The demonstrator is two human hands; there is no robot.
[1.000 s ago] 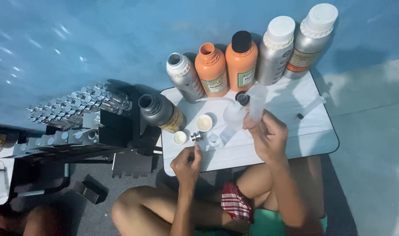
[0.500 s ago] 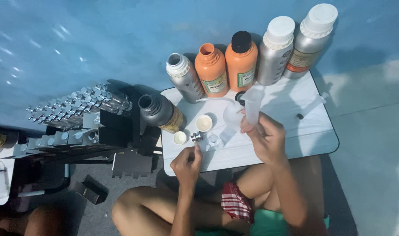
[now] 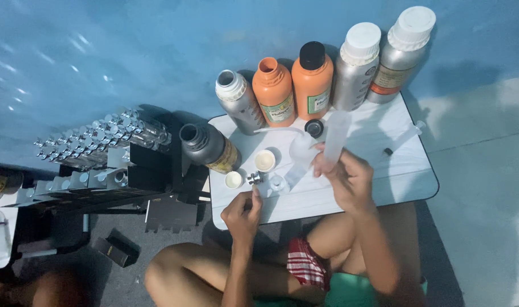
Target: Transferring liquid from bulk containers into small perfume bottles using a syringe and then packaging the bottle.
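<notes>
At the far left, a rack of small silver-capped vials [image 3: 100,139] stands on a dark stand [image 3: 151,176] beside the desk [image 3: 407,170]. A dark metal bottle [image 3: 205,146], uncapped, leans at the desk's left edge, with two small cream caps [image 3: 233,179] just beside it. The left hand [image 3: 242,213] rests at the near edge, fingers pinched together on a tiny clear vial [image 3: 260,185] that touches the desk; a small silver spray top [image 3: 252,178] lies just beside it. The right hand [image 3: 347,179] is closed around a frosted plastic squeeze bottle [image 3: 334,133], held upright above the desk, near a black cap [image 3: 313,128]. Along the back stand an open silver bottle [image 3: 237,99], two orange bottles [image 3: 293,85] and two silver bottles with white lids [image 3: 384,57]. A thin dropper [image 3: 404,138] lies at the right.
</notes>
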